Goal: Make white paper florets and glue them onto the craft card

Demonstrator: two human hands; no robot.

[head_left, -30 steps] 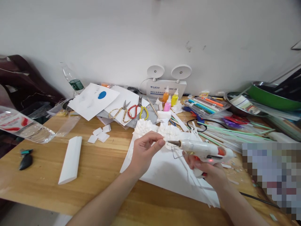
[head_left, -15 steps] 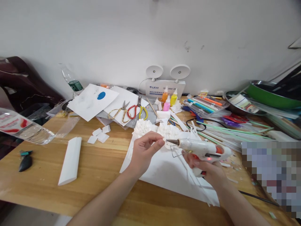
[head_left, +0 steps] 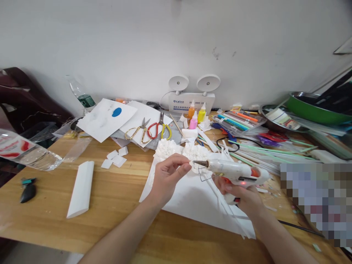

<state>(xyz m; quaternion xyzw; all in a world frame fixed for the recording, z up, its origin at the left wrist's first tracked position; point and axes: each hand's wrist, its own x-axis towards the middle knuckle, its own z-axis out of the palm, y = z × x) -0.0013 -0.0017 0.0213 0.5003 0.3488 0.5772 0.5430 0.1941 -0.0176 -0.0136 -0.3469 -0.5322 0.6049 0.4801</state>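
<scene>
My right hand (head_left: 242, 198) is wrapped round the handle of a white hot glue gun (head_left: 233, 170), which has a small red light on its side. Its metal nozzle points left, at the fingertips of my left hand (head_left: 172, 174). Thumb and forefinger of that hand are pinched on a tiny white piece (head_left: 191, 164), too small to make out fully. Both hands are above a large white sheet of paper (head_left: 187, 205). White crumpled paper pieces (head_left: 167, 148) are heaped at the sheet's far edge, partly behind my left hand.
Left of the sheet lie small white paper squares (head_left: 118, 160) and a folded white paper strip (head_left: 81, 189). Scissors (head_left: 143, 128), red-and-yellow-handled pliers (head_left: 160, 128) and paint bottles (head_left: 193, 122) stand or lie farther back. Pens (head_left: 236, 121), thin sticks (head_left: 258, 156) and a green pan (head_left: 316, 110) crowd the right.
The view has shifted slightly. The glue gun's nozzle appears a little closer to the left fingertips; both hands keep the same grips.
</scene>
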